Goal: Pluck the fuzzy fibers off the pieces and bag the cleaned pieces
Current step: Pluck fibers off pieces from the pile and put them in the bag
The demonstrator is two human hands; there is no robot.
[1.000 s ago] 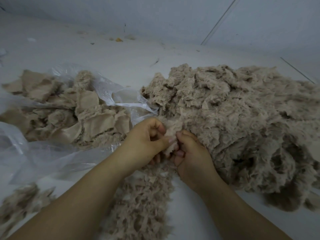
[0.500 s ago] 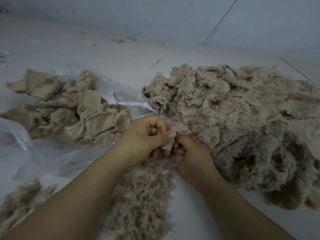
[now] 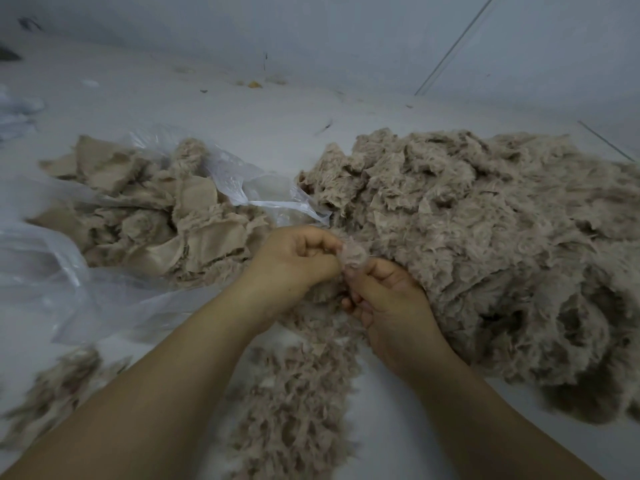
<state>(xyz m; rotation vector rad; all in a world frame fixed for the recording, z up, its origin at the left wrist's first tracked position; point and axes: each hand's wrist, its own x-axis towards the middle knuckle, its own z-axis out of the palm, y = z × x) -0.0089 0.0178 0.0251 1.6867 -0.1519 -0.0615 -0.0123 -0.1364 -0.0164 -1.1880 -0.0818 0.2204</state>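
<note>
A small tan fuzzy piece (image 3: 351, 259) sits between my two hands at the centre. My left hand (image 3: 298, 266) pinches its left edge with curled fingers. My right hand (image 3: 388, 303) grips it from below and to the right. A big heap of fuzzy tan pieces (image 3: 485, 244) fills the right side, right behind my right hand. At the left, a clear plastic bag (image 3: 239, 181) lies open on the floor, holding smoother tan pieces (image 3: 194, 230). Plucked fluff (image 3: 298, 403) trails down the floor under my wrists.
Another clump of loose fluff (image 3: 52, 393) lies at the lower left. The pale floor (image 3: 242, 116) runs back to a wall with small bits of debris (image 3: 254, 84). More clear plastic (image 3: 17, 112) shows at the far left edge.
Both hands have stayed in place while working the small piece. It has turned, so a rounder fuzzy tuft now sticks up between my thumbs. The view has tilted slightly.
</note>
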